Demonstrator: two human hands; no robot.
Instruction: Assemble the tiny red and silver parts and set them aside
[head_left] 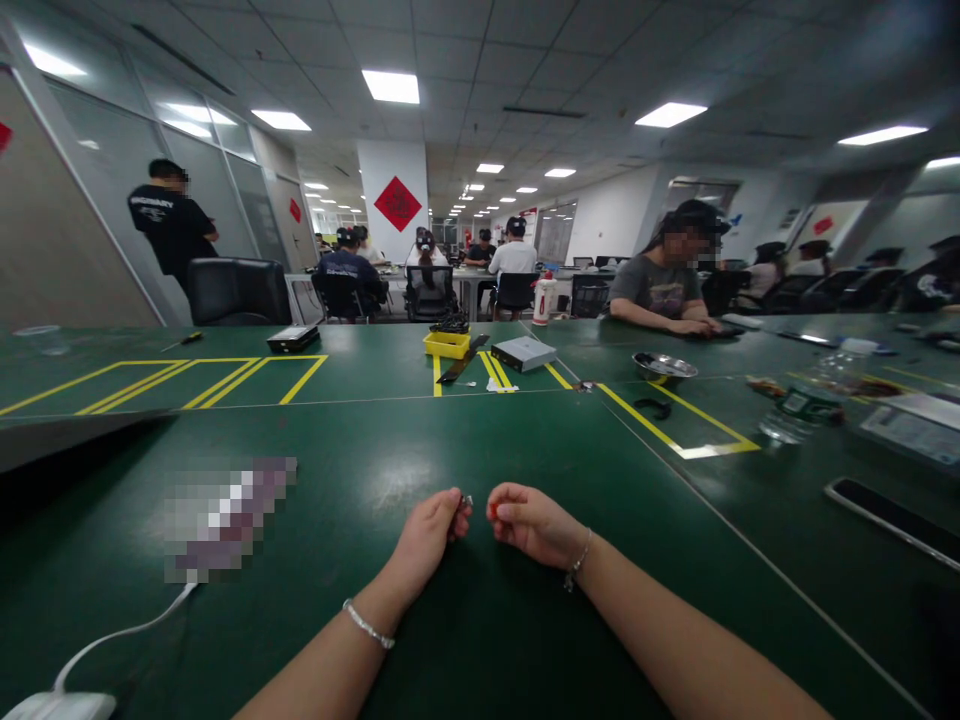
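Note:
Over the green table [352, 440] my two hands face each other, a small gap apart. My left hand [433, 528] pinches a small silvery metal piece [467, 501] between thumb and forefinger; its exact kind is too small to tell. A bit of orange-red [494, 510] shows at the fingertips of my right hand [529, 520], which are closed around it. Most of that orange-red piece is hidden by the fingers.
A blurred-out phone-like device [232, 520] with a white cable lies left. Ahead stand a yellow tray [447, 345], a grey box [523, 353] and a metal bowl [664, 367]. Rightward are a water bottle [814, 395] and a dark phone [892, 520]. A person [667, 275] sits across the table.

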